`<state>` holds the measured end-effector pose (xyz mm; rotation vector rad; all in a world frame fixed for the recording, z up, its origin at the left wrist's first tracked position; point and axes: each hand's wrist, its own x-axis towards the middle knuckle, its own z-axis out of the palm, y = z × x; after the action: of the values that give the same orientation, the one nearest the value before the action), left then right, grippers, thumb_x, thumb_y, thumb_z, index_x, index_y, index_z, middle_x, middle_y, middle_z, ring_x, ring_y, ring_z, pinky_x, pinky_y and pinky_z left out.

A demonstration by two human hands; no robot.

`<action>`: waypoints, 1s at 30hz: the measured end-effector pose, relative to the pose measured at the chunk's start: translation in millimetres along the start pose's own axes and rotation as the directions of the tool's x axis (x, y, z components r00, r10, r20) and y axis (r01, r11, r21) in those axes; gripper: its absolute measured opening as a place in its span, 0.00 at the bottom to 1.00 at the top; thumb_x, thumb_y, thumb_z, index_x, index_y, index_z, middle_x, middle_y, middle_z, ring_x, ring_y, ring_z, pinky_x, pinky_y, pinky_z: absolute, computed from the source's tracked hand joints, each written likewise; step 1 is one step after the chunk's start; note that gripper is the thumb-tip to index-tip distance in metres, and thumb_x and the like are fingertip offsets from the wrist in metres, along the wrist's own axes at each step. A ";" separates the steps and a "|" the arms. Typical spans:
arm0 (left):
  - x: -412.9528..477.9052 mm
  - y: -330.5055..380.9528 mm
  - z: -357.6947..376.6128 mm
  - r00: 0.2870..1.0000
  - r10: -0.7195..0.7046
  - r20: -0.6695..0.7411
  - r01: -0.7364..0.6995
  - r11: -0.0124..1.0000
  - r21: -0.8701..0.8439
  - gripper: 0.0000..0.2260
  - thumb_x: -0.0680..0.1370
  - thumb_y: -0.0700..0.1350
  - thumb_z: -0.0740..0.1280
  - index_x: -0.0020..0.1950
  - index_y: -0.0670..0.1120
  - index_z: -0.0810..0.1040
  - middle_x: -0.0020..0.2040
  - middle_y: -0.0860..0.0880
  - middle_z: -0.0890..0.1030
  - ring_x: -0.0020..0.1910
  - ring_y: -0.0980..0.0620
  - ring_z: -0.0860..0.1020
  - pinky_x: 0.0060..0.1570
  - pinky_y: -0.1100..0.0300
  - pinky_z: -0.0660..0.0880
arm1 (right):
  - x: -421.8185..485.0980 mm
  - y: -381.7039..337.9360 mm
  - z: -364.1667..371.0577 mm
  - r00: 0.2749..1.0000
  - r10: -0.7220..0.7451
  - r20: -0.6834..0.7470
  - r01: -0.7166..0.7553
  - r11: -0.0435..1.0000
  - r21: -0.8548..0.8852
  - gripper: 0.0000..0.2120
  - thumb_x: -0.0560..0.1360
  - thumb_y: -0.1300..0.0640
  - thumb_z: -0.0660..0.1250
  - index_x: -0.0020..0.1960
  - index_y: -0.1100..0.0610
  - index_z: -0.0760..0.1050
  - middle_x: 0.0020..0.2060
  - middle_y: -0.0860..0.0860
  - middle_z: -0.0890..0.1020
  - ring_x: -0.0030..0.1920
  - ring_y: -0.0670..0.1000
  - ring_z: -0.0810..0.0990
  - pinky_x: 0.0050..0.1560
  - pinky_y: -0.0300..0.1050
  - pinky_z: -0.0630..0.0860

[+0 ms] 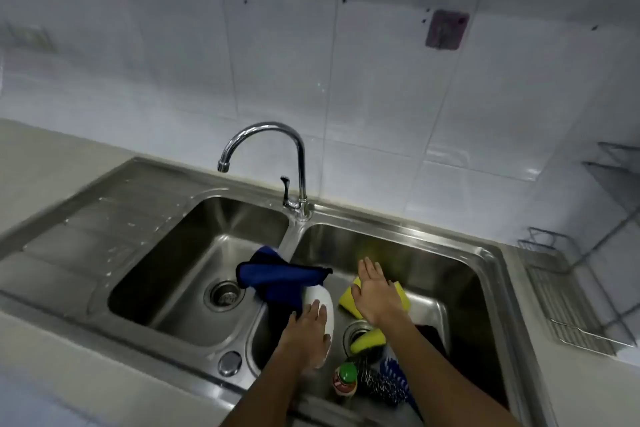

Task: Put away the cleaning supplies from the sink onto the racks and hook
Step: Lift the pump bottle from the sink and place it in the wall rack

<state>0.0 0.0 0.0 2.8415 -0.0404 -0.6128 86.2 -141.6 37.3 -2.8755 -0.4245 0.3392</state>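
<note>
In the right basin of the steel double sink [485, 255] lie the supplies. My left hand [306, 329] rests on a white bottle [320, 296], fingers curled around its side. A blue cloth [277, 276] drapes over the divider beside it. My right hand [375, 291] hovers flat and open over a yellow sponge [346, 300]. A second yellow sponge [367, 340] sits by the drain. Nearer me are a green-capped bottle [346, 380], a steel scourer [379, 386] and a blue brush [396, 373]. Wire racks [575, 305] stand at right; a hook [446, 29] is on the wall.
The chrome tap [301, 166] rises at the back between the basins. The left basin [207, 270] holds only its drain. A ribbed draining board [97, 218] lies to the left. White tiled wall behind.
</note>
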 end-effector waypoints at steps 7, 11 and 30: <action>9.9 15.8 27.4 0.966 -0.226 0.126 0.233 0.972 -0.043 0.28 0.82 0.51 0.51 0.79 0.42 0.46 0.80 0.41 0.45 0.79 0.42 0.47 0.75 0.44 0.48 | 13.1 20.6 34.4 0.979 -0.019 0.204 0.030 0.998 -0.049 0.29 0.81 0.49 0.49 0.77 0.57 0.44 0.78 0.52 0.49 0.78 0.53 0.48 0.75 0.58 0.53; 21.4 24.1 35.7 0.911 -0.366 0.187 0.389 0.915 -0.103 0.29 0.82 0.52 0.51 0.79 0.43 0.45 0.79 0.41 0.46 0.78 0.40 0.49 0.75 0.44 0.49 | 31.0 30.3 48.0 0.961 -0.073 0.265 0.090 0.994 -0.053 0.27 0.81 0.50 0.52 0.77 0.55 0.49 0.76 0.54 0.60 0.76 0.56 0.57 0.72 0.59 0.57; 60.7 1.6 80.1 0.851 -0.484 0.206 0.525 0.800 -0.290 0.34 0.81 0.50 0.57 0.78 0.50 0.36 0.79 0.42 0.48 0.74 0.37 0.59 0.66 0.44 0.68 | 132.0 17.4 133.4 0.894 0.089 0.439 -0.321 0.812 0.489 0.25 0.79 0.55 0.58 0.74 0.61 0.59 0.69 0.61 0.70 0.67 0.61 0.69 0.64 0.49 0.68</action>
<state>22.6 -23.8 -95.0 2.4618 0.7586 -0.8044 179.5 -93.9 -119.4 -2.2676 -0.0398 0.9319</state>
